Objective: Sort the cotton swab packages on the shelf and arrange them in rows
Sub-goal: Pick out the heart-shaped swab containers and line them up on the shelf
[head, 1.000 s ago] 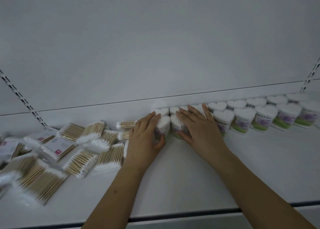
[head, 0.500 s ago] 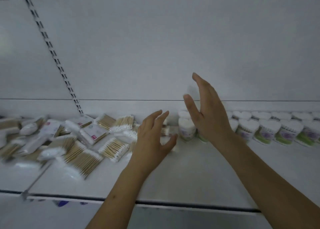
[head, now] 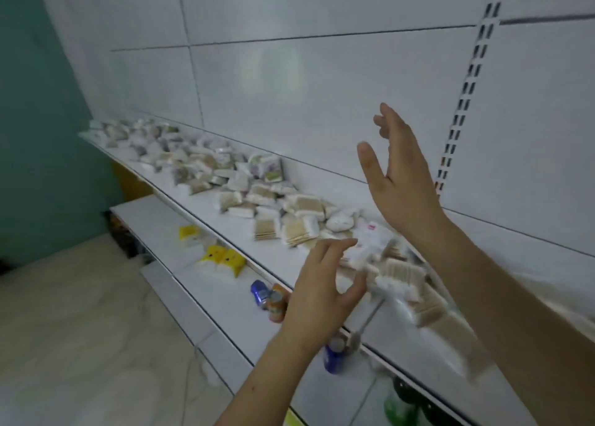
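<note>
Here we see both hands raised above the shelf, neither holding anything. The left hand hovers low with its fingers loosely spread, just in front of a blurred bag of wooden-stick swabs. The right hand is lifted higher, fingers straight and apart, against the white back panel. The cotton swab packages lie in a loose, unsorted heap running along the shelf toward the far left end. On the lower shelf we see yellow packs and small cans.
</note>
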Demonstrator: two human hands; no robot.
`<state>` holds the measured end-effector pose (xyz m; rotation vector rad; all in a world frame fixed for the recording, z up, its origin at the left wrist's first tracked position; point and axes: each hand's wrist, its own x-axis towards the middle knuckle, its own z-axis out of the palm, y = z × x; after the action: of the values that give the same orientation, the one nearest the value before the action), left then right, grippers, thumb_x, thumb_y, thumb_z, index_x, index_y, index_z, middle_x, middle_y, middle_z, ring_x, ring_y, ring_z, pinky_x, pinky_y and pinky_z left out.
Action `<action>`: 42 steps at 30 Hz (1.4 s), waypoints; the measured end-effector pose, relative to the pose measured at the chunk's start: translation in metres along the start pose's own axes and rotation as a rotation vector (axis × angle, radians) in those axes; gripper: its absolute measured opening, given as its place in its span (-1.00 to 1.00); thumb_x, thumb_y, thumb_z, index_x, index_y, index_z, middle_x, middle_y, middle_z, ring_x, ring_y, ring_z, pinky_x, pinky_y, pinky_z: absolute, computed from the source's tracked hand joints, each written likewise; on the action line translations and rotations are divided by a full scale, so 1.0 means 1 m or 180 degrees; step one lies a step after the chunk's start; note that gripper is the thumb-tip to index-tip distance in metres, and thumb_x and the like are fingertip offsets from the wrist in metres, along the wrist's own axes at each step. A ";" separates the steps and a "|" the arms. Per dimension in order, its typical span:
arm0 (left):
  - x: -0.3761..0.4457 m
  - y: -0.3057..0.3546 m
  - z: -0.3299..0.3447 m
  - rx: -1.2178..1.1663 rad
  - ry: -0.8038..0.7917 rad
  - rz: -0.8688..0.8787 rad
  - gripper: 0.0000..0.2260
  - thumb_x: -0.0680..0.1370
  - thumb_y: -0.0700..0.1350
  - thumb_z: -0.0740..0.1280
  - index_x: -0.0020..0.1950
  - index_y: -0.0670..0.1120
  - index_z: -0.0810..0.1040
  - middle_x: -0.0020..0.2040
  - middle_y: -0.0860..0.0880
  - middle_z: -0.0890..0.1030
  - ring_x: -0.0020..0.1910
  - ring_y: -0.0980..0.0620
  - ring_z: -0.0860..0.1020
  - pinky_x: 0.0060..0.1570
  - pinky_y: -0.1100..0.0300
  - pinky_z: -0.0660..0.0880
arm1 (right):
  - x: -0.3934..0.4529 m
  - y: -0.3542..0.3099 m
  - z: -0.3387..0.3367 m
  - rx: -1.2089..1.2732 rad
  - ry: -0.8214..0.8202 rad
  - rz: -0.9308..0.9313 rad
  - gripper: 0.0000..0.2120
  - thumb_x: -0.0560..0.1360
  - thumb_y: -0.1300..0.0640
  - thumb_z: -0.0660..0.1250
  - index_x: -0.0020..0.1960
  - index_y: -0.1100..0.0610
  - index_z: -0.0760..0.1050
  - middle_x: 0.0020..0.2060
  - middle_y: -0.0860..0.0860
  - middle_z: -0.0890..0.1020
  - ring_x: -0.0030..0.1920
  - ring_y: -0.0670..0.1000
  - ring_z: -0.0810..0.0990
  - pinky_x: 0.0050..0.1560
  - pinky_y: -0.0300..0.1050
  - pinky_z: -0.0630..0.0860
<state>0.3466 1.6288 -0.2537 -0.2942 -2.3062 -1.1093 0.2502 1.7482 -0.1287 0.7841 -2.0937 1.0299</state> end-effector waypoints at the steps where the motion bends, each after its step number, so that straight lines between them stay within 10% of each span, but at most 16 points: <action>1: 0.005 -0.016 -0.019 0.0029 0.0054 -0.0063 -0.61 0.57 0.05 0.33 0.39 0.10 0.41 0.22 0.17 0.43 0.21 0.25 0.43 0.22 0.35 0.37 | 0.011 -0.009 0.023 0.0014 -0.0029 -0.0057 -0.39 0.64 -0.17 0.07 0.58 0.09 0.06 0.45 -0.02 0.33 0.41 -0.03 0.34 0.32 -0.14 0.28; 23: 0.149 -0.284 -0.171 0.0206 0.0317 -0.0711 -0.64 0.56 0.05 0.35 0.35 0.11 0.43 0.21 0.18 0.43 0.20 0.23 0.46 0.16 0.32 0.42 | 0.195 0.035 0.318 -0.0586 -0.0737 -0.0204 -0.44 0.64 -0.10 0.14 0.54 0.13 0.16 0.44 0.10 0.29 0.38 0.12 0.36 0.26 0.04 0.40; 29: 0.220 -0.339 -0.176 0.0367 0.0124 -0.0626 -0.62 0.55 0.07 0.37 0.35 0.06 0.46 0.23 0.13 0.43 0.22 0.18 0.44 0.24 0.26 0.40 | 0.224 0.078 0.346 -0.1733 -0.1078 -0.0456 -0.57 0.63 -0.11 0.13 0.37 0.13 0.38 0.17 0.06 0.51 -0.08 0.11 0.58 -0.19 -0.01 0.54; 33: 0.246 -0.367 -0.164 0.0437 -0.0065 -0.0551 -0.53 0.51 0.19 0.35 0.37 0.06 0.42 0.25 0.12 0.37 0.27 0.12 0.39 0.28 0.18 0.40 | 0.214 0.098 0.356 -0.2566 -0.1361 -0.0715 -0.52 0.58 -0.25 0.06 0.11 0.12 0.50 -0.15 0.03 0.56 -0.39 0.12 0.51 -0.44 -0.15 0.29; 42: 0.255 -0.392 -0.154 0.0208 -0.0751 -0.0361 -0.33 0.43 0.28 0.39 0.49 0.16 0.27 0.33 0.16 0.34 0.31 0.16 0.30 0.29 0.14 0.33 | 0.167 0.116 0.383 -0.2311 -0.1903 -0.0106 -0.53 0.43 -0.21 0.35 0.20 0.06 0.41 0.10 -0.01 0.50 -0.01 0.07 0.58 -0.25 -0.11 0.36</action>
<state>0.0329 1.2509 -0.2852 -0.2856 -2.5902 -1.1016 -0.0503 1.4516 -0.2286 0.7851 -2.6706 -0.0586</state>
